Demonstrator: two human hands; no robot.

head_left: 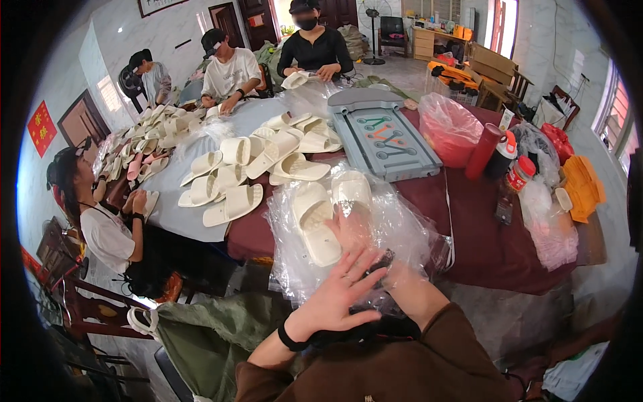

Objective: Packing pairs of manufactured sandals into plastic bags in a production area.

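A pair of cream slippers lies on a stack of clear plastic bags (288, 258) at the table's near edge. The left slipper (320, 244) points away from me, and the right slipper (352, 187) sits beside it under shiny film. My right hand (353, 231) reaches inside a clear bag, its fingers at the right slipper's opening and closed on it; the film partly blurs them. Just nearer to me, my left hand (338, 291) is open with fingers spread, over the bag and beside my right wrist. It holds nothing.
More cream slippers (234, 201) lie left of the bags, with a larger pile (144, 130) beyond. A grey plastic board (385, 137) is ahead right. A pink bag (447, 130), red tumbler (483, 151) and bottles stand right. Several people work around the table; green cloth (221, 342) hangs near-left.
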